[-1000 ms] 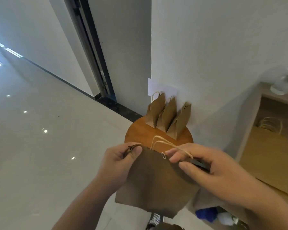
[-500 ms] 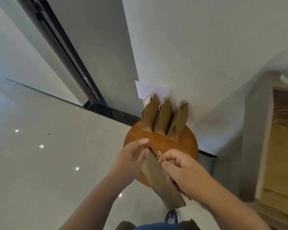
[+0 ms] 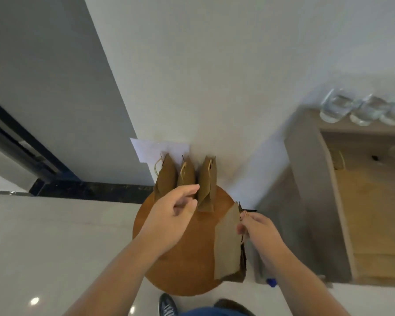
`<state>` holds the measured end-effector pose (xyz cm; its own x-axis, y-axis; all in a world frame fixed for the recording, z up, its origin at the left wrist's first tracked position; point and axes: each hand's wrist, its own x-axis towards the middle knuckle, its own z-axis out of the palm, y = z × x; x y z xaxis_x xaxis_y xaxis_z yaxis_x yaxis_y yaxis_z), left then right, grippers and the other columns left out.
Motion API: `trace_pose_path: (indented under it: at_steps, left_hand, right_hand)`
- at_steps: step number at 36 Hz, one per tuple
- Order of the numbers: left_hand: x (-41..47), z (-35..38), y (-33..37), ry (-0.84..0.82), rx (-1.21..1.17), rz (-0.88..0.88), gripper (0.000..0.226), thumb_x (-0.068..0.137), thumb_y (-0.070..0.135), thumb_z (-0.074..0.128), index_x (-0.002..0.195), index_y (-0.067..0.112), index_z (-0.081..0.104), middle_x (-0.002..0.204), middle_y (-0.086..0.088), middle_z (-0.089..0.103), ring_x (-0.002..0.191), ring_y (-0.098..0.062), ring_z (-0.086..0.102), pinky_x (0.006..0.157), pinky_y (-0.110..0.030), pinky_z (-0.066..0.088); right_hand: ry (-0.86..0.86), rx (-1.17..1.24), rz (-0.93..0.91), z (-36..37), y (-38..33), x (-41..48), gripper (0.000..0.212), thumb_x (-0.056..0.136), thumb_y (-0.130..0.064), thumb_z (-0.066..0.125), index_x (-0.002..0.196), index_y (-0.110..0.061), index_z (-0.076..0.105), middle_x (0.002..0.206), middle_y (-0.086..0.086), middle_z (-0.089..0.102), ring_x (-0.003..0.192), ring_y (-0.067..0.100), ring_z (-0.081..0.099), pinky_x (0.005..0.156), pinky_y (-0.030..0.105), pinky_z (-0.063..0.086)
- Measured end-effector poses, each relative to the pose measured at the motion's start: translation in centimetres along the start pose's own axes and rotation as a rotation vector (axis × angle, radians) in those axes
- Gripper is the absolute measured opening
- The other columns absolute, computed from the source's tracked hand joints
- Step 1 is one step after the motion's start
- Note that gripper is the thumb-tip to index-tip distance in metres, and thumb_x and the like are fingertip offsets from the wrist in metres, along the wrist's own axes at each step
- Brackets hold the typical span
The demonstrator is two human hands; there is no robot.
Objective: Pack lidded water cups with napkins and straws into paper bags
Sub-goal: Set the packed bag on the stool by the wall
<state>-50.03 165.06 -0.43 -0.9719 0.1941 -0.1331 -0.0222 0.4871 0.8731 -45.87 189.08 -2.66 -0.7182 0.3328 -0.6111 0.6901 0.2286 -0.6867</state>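
Paper bags (image 3: 188,173), brown, three: upright in a row at the far edge of the round wooden table (image 3: 180,265), twine handles up.
Flat paper bag (image 3: 227,245), one: at the table's right edge, top pinched by the right hand (image 3: 258,226).
Water cups (image 3: 363,108), clear, three, blurred: on the shelf unit (image 3: 306,156).

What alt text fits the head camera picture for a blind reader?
A person's right hand pinches the handle of a brown paper bag at the right edge of a round wooden table. The left hand reaches toward three more bags standing against the wall; clear cups sit on a cabinet to the right.
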Motion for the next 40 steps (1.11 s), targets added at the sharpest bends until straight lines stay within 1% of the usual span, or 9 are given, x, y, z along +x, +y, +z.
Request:
trace_pose_path:
  at_steps: [4,9,16,19,22,25,28,33,40]
  left_hand:
    - [2.6,-0.7,-0.5,-0.033,-0.025,0.0,0.036,0.104,0.044,0.059,0.139,0.053,0.058,0.129,0.046,0.058,0.123,0.02,0.053,0.083,0.006,0.041]
    - [4.7,-0.7,-1.2,-0.055,-0.013,-0.016,0.043,0.096,0.055,0.056,0.139,0.051,0.059,0.13,0.045,0.059,0.123,0.02,0.053,0.083,0.006,0.042]
    - [7.2,-0.5,-3.0,-0.014,0.022,-0.139,0.037,0.098,0.053,0.056,0.135,0.055,0.058,0.129,0.048,0.057,0.121,0.023,0.052,0.08,0.006,0.042]
    - [7.9,-0.2,-3.1,-0.001,0.007,-0.171,0.042,0.092,0.059,0.053,0.134,0.056,0.058,0.129,0.047,0.057,0.122,0.021,0.053,0.081,0.005,0.044]
    - [8.9,0.2,-3.2,0.008,0.009,-0.191,0.038,0.097,0.055,0.056,0.134,0.054,0.059,0.129,0.043,0.06,0.122,0.017,0.056,0.092,-0.008,0.049]
    - [9.9,0.7,-3.0,0.001,-0.002,-0.185,0.034,0.103,0.043,0.06,0.136,0.052,0.061,0.13,0.04,0.062,0.123,0.014,0.057,0.096,-0.012,0.05]
    - [11.0,1.2,-2.4,0.002,-0.023,-0.164,0.04,0.097,0.05,0.058,0.137,0.05,0.062,0.13,0.038,0.063,0.124,0.011,0.059,0.094,-0.006,0.051]
    - [12.5,2.2,-2.2,-0.024,0.005,-0.134,0.036,0.104,0.039,0.061,0.138,0.052,0.059,0.128,0.042,0.061,0.122,0.014,0.058,0.087,0.001,0.046]
    - [12.6,2.8,-2.5,-0.045,0.003,-0.158,0.037,0.102,0.042,0.061,0.139,0.048,0.06,0.13,0.043,0.06,0.123,0.016,0.057,0.09,0.001,0.045]
  right_hand:
    - [0.074,-0.014,0.006,0.7,-0.8,3.7,0.044,0.106,-0.039,0.052,0.072,-0.017,0.07,0.075,0.001,0.074,0.075,0.022,0.065,0.066,0.031,0.045]
    - [0.09,-0.031,-0.024,1.3,-3.1,8.5,0.037,0.096,-0.036,0.046,0.063,-0.023,0.058,0.067,0.0,0.057,0.058,0.015,0.049,0.058,0.03,0.041]
    - [0.093,0.034,0.091,0.7,-5.7,14.7,0.036,0.086,-0.026,0.054,0.05,-0.025,0.058,0.057,0.0,0.049,0.044,0.017,0.041,0.057,0.033,0.039]
    - [0.061,0.021,0.118,-0.2,-5.8,14.8,0.037,0.087,-0.036,0.056,0.053,-0.023,0.06,0.061,0.004,0.059,0.06,0.022,0.053,0.064,0.035,0.045]
    - [0.059,-0.012,0.101,-1.7,-4.7,13.8,0.033,0.095,-0.04,0.058,0.073,-0.018,0.068,0.078,0.006,0.071,0.08,0.021,0.066,0.068,0.034,0.047]
    - [0.036,0.019,0.085,-3.3,-4.7,13.7,0.032,0.101,-0.037,0.059,0.082,-0.014,0.071,0.09,0.003,0.075,0.099,0.024,0.069,0.095,0.047,0.053]
    - [0.043,0.011,0.055,-4.3,-5.3,15.2,0.03,0.106,-0.035,0.057,0.088,-0.016,0.072,0.092,0.006,0.077,0.104,0.027,0.07,0.11,0.056,0.049]
    - [-0.025,0.081,0.088,-3.2,-5.7,18.8,0.019,0.098,-0.023,0.061,0.083,-0.015,0.07,0.083,0.003,0.075,0.107,0.029,0.072,0.115,0.057,0.046]
    - [0.027,0.133,0.094,0.5,-5.8,24.0,0.019,0.095,-0.023,0.056,0.079,-0.02,0.067,0.086,0.003,0.075,0.099,0.028,0.074,0.102,0.052,0.054]
